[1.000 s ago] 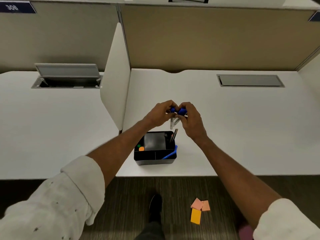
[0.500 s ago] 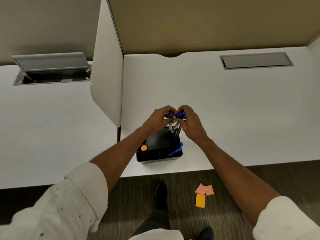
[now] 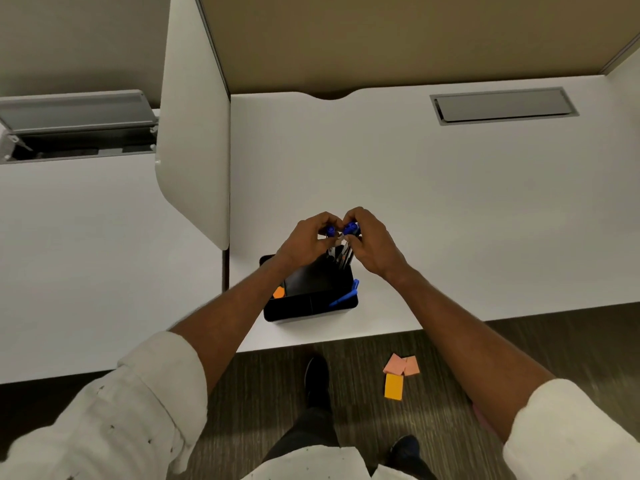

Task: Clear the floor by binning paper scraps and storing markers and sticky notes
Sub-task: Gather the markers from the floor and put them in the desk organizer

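Note:
A black desk organiser [image 3: 308,306] stands near the front edge of the white desk [image 3: 450,209]. Both hands meet above its back right compartment. My left hand [image 3: 308,239] and my right hand [image 3: 372,242] each pinch the blue-capped tops of a bunch of markers [image 3: 343,252], whose shafts reach down into the organiser. A blue pen [image 3: 344,296] leans at the organiser's right corner and an orange item [image 3: 278,292] shows in its left slot. On the floor lie pink sticky notes [image 3: 401,365] and an orange sticky note [image 3: 394,386].
A white divider panel [image 3: 194,140] separates this desk from the left desk, where a cable hatch [image 3: 76,126] stands open. A shut grey hatch [image 3: 502,105] sits at the back right. My shoes [image 3: 317,379] stand on the dark carpet.
The markers have gone down from above the organiser into its back right compartment, both hands following. The view has tilted down, showing more floor.

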`<state>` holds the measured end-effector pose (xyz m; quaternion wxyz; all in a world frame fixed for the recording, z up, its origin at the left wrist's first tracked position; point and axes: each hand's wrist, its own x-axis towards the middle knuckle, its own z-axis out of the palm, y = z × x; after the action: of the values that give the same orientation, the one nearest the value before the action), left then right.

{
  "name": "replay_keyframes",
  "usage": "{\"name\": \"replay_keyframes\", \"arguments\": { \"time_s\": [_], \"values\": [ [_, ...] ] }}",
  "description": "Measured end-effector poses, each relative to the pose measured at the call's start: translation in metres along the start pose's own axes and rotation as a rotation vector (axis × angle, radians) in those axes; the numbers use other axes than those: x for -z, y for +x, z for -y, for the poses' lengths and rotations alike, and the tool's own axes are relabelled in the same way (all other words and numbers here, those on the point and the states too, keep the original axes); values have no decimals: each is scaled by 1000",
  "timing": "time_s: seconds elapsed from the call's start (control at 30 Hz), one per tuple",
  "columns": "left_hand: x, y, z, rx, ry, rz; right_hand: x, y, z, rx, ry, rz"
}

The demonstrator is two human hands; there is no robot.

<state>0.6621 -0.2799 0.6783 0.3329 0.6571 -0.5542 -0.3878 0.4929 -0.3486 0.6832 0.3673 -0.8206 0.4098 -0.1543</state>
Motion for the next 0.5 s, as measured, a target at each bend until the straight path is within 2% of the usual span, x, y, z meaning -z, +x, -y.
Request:
{"name": "replay_keyframes", "arguments": {
  "time_s": [0.5],
  "values": [
    [0,-23,13,98,-35,1,-10,1,14,-114,53,98]
  ]
}}
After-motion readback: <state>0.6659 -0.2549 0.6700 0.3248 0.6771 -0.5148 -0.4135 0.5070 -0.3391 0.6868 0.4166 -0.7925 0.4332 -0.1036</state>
